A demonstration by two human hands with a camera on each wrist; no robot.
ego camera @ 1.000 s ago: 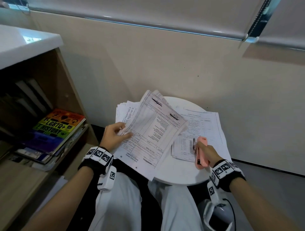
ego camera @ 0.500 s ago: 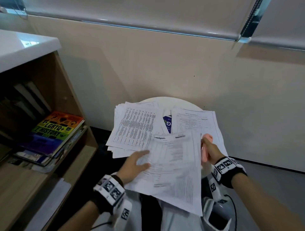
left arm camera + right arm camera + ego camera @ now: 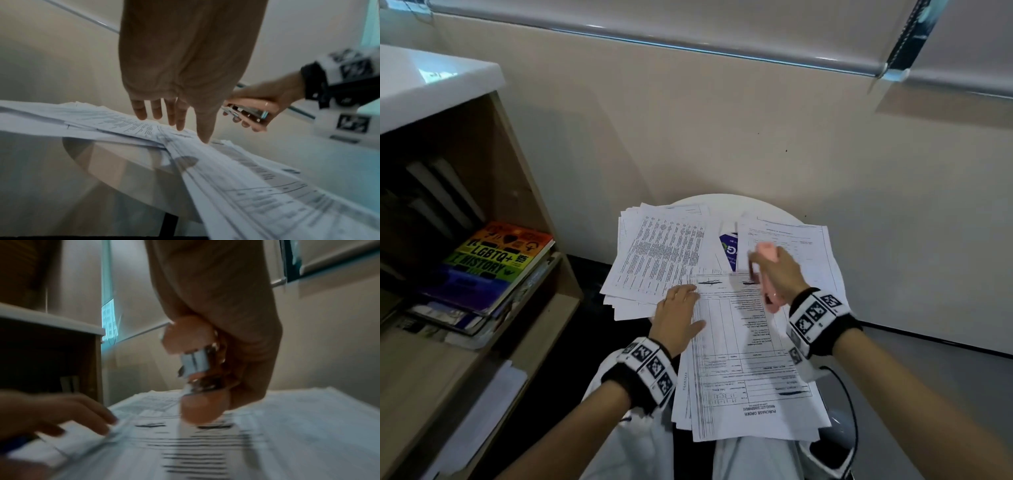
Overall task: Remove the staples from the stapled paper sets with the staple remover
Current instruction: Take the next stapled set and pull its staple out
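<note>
Round desk [image 3: 729, 202] against wall, papers piled. Your left hand [image 3: 678, 317] lies spread flat on the stapled set [image 3: 750, 359] at 6 o'clock; right hand [image 3: 779, 274] grips the pink remover [image 3: 768, 274] above its far edge.

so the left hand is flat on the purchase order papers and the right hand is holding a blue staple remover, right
Not quite: the staple remover is pink, not blue, as the head view shows. The rest holds: the left hand lies flat on the purchase order papers and the right hand holds the tool.
</note>
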